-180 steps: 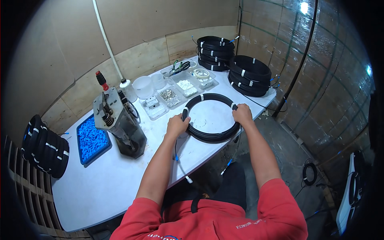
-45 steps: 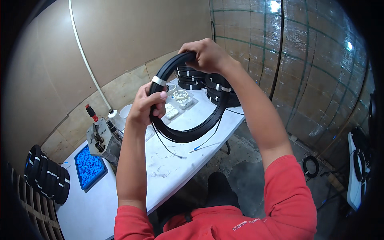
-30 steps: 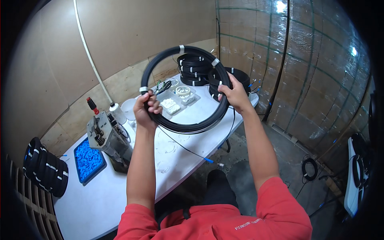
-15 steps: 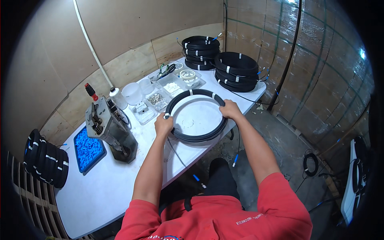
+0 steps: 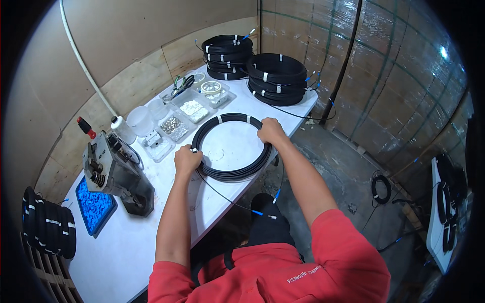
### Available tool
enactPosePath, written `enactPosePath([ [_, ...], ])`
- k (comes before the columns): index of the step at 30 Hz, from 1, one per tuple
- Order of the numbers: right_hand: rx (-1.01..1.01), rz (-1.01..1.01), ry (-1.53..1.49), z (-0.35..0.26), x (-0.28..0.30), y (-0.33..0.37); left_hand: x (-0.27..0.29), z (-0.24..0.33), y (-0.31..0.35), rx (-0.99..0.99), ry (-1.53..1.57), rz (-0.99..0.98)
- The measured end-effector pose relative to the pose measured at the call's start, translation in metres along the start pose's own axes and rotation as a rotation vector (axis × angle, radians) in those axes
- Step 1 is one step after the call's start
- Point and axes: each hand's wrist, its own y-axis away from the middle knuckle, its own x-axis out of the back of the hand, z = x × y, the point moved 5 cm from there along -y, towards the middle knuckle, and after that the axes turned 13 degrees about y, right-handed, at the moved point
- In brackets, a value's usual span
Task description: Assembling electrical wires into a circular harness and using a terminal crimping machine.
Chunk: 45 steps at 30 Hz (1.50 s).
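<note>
A ring-shaped coil of black cable (image 5: 233, 174), bound with white tape bands, is at the near edge of the white table (image 5: 117, 262). My left hand (image 5: 188, 160) is closed around its left side, next to a white band. On its upper right side, my right hand (image 5: 272, 131) grips the same coil. Two loose cable ends hang off the table's near edge; one has a blue connector (image 5: 258, 213), the other a second blue-and-white connector (image 5: 276, 195). Whether the coil touches the tabletop all round I cannot tell.
Two stacks of taped cable coils (image 5: 277, 94) stand at the far end. Clear containers of small parts (image 5: 174, 126) lie beyond my coil. To the left are a grey metal press (image 5: 118, 171), a blue tray (image 5: 112, 214) of blue pieces and more coils (image 5: 49, 222).
The whole view has shifted, so the table's contents sit further left in the picture. Both hands keep their hold on the coil. The hanging cable ends have swung.
</note>
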Motion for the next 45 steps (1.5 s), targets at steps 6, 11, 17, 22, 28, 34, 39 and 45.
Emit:
enactPosePath([
  [6,0.133,0.156,-0.039,0.014,-0.007,-0.030,-0.015,0.003,0.006,-0.088,-0.106,0.004],
  [11,0.109,0.139,-0.018,0.011,-0.011,-0.030,-0.018,0.002,0.006,-0.115,-0.135,-0.005],
  [17,0.097,0.124,0.026,0.009,-0.008,-0.020,-0.017,0.008,0.015,-0.107,-0.077,-0.017],
  [22,0.111,0.167,0.050,0.017,-0.013,-0.027,-0.023,0.011,0.013,-0.112,-0.073,-0.017],
  [28,0.177,0.180,0.059,0.008,-0.007,-0.024,-0.024,0.006,0.013,-0.100,-0.003,0.028],
  [34,0.155,0.069,0.136,-0.005,0.009,-0.012,-0.022,0.005,0.013,-0.100,-0.029,-0.002],
  [39,0.005,-0.079,0.102,-0.020,0.009,-0.039,-0.029,0.004,0.010,-0.064,-0.107,-0.056],
  [45,0.298,0.125,0.104,-0.100,-0.014,-0.064,-0.027,0.005,0.022,-0.137,-0.017,0.024],
])
